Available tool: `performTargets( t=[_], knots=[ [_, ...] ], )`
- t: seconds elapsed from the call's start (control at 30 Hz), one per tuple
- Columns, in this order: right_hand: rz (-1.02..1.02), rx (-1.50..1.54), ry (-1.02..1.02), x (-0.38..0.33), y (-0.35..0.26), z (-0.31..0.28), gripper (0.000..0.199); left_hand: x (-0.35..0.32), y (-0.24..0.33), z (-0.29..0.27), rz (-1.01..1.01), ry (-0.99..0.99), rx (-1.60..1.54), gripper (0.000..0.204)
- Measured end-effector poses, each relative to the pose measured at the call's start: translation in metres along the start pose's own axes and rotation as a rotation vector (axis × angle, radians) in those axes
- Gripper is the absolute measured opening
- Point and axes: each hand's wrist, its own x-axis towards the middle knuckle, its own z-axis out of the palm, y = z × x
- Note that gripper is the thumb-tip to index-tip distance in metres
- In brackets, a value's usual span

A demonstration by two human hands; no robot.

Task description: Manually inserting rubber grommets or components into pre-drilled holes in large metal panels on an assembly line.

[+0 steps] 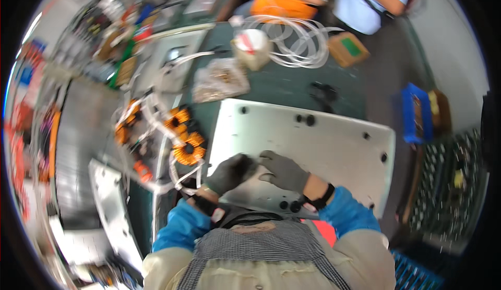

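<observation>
A pale metal panel with black round feet or plugs near its edges lies flat on the bench before me. Over its near left part is my left hand in a dark grey glove, its fingers blurred by motion. Close beside it, my right hand, also gloved, curves over the panel with thumb and fingers apart and nothing visible between them. Whether either hand touches the panel I cannot tell. Left of the panel sit copper-wound ring coils with white sleeved leads.
Beyond the panel are a plastic bag of small parts, a white tub, coiled clear tubing and a cardboard box. A blue bin stands right. Another person is across the bench.
</observation>
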Motion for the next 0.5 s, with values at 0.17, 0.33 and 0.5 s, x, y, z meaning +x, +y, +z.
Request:
performTargets(
  t=[0.17, 0.33, 0.5],
  knots=[
    [0.071, 0.034, 0.106, 0.022, -0.031, 0.031, 0.041, -0.001, -0.008, 0.010, 0.009, -0.188, -0.062, 0.041],
    [0.042, -0.050, -0.082, 0.048, -0.026, 0.055, 0.034, -0.034, -0.011, -0.011, 0.092, -0.254, -0.022, 0.032],
    [-0.147, 0.038, -0.247, 0.055, -0.037, 0.090, 0.033, -0.080, -0.041, -0.045, 0.239, -0.076, 0.023, 0.051]
  ],
)
